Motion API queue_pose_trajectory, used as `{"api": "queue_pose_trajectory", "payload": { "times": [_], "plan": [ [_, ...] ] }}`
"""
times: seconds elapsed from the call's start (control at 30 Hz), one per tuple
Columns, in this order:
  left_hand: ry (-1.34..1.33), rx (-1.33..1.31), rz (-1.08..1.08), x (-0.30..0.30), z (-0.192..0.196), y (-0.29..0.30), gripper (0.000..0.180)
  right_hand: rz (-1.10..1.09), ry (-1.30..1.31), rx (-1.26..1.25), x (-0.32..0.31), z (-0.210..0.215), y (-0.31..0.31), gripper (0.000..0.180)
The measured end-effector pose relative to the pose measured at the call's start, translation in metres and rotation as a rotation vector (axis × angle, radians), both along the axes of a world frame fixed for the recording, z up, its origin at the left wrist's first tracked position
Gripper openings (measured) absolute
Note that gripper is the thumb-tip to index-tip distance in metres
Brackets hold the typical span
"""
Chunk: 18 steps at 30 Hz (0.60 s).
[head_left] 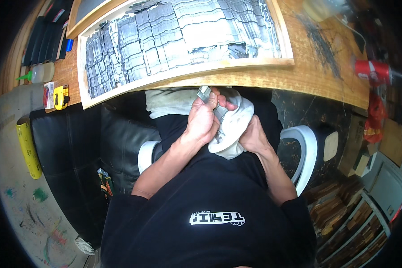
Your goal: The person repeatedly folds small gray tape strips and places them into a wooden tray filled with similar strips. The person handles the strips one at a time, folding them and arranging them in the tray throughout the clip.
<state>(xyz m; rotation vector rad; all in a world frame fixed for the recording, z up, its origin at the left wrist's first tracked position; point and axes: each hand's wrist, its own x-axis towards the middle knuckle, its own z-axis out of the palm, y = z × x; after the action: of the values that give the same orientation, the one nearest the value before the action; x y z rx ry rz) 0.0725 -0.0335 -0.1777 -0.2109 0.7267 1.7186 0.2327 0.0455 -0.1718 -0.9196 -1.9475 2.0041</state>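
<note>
My left hand [202,120] grips a small grey metal piece [205,94] at the near edge of the wooden table. My right hand [253,136] holds a white cloth [234,129] bunched around the lower part of that piece. Both hands sit over my lap, just below the table edge. A wooden tray [183,71] on the table right above my hands is filled with several rows of similar grey metal pieces [165,40].
A red-capped can [373,70] and a black scuffed patch mark the table's right side. A yellow tape measure [60,97] and a green-tipped glue bottle [38,73] lie at the left. A black seat [76,147], a yellow roll [27,149] and stacked wood [344,214] surround my chair.
</note>
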Motion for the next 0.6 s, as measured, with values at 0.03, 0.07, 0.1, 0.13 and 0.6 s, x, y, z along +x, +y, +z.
{"api": "queue_pose_trajectory", "payload": {
  "times": [0.03, 0.07, 0.1, 0.13, 0.6],
  "plan": [
    [0.013, -0.028, -0.007, 0.000, 0.000, 0.000, 0.011, -0.009, 0.022, -0.028, 0.004, -0.003, -0.001, 0.042],
    [0.025, -0.055, -0.013, 0.001, 0.001, 0.000, 0.012, -0.019, 0.044, -0.056, 0.009, -0.003, -0.004, 0.041],
    [0.040, -0.086, -0.016, 0.001, 0.002, 0.000, 0.012, -0.024, 0.069, -0.087, 0.011, -0.002, -0.008, 0.041],
    [0.031, -0.065, -0.013, 0.001, 0.000, -0.001, 0.012, -0.091, 0.131, -0.173, 0.009, 0.004, -0.011, 0.039],
    [-0.030, 0.048, -0.056, 0.007, 0.003, -0.004, 0.013, -0.111, -0.063, 0.122, 0.007, -0.002, -0.019, 0.022]
  ]
}}
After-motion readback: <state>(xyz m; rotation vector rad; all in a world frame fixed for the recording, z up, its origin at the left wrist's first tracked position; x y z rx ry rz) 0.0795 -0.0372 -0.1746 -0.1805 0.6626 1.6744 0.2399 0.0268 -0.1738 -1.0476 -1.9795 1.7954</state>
